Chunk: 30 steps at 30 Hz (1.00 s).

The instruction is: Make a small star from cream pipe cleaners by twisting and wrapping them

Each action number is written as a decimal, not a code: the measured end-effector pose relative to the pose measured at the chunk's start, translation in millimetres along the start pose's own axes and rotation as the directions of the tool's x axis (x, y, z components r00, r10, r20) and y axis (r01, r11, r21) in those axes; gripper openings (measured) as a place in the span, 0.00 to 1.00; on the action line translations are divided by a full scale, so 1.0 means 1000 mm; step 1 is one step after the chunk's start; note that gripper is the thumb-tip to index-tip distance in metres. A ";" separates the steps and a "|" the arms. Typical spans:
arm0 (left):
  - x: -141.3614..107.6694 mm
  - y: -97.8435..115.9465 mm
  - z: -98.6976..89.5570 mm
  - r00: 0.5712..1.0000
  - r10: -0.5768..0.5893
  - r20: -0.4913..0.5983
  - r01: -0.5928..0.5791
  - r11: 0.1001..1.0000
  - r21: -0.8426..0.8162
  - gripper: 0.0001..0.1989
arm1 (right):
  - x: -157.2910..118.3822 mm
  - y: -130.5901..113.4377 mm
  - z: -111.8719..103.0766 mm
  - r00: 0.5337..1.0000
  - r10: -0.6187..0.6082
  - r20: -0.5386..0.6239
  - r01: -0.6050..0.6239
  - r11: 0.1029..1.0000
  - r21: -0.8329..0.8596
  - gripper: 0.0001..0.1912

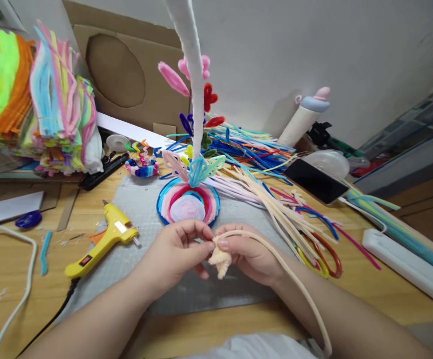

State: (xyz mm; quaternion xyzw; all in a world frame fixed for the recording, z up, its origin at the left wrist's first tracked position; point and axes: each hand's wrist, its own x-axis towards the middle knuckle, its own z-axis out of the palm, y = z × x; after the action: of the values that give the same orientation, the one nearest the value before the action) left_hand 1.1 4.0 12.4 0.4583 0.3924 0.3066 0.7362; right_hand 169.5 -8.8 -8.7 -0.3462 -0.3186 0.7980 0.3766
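Low over the grey cutting mat (126, 279), both my hands meet at a small cream shape of bent pipe cleaner (222, 262). My right hand (252, 252) is closed on it, thumb pressed on top. From that grip a long loose end of the pipe cleaner arcs right and down over my forearm. My left hand (186, 247) pinches the shape's left edge between thumb and forefinger, its other fingers curled apart. Just beyond stands a round base (188, 207) coiled in blue, pink and red, with a tall white stem (197, 99) bearing coloured pipe-cleaner flowers and leaves.
A yellow glue gun (104, 239) lies on the left with its cord. Bundled pipe cleaners (57, 85) stand at back left before cardboard (164, 65). Loose cream pipe cleaners (272, 199), scissors (326, 254), a phone (316, 180) and a white power strip (407, 267) lie to the right.
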 end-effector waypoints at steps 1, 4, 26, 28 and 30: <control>-0.001 0.001 0.000 1.000 0.005 0.006 -0.005 1.000 0.019 0.08 | 0.000 0.000 -0.001 1.000 0.017 0.021 -0.017 1.000 0.022 0.09; -0.002 0.002 0.000 1.000 0.025 -0.011 -0.024 0.995 0.093 0.06 | 0.000 0.002 -0.003 0.995 0.058 0.080 -0.065 0.995 0.081 0.08; -0.002 0.001 0.008 0.962 0.253 -0.099 -0.218 0.937 0.273 0.01 | 0.000 0.005 0.005 0.999 -0.021 -0.026 0.024 0.990 0.137 0.08; -0.003 0.002 0.008 0.964 0.247 -0.100 -0.214 0.942 0.259 0.01 | 0.001 0.007 0.003 1.000 -0.014 -0.023 0.017 0.989 0.149 0.08; -0.003 0.002 0.009 0.965 0.246 -0.094 -0.215 0.942 0.258 0.01 | 0.002 0.008 0.002 1.000 -0.005 -0.013 0.007 0.988 0.156 0.07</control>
State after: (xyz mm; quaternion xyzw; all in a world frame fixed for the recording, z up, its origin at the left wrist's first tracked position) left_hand 6.9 -1.7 17.3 0.5687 0.4161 0.3677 0.6069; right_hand 164.1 -12.3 -14.7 -0.3199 -0.2540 0.8171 0.4068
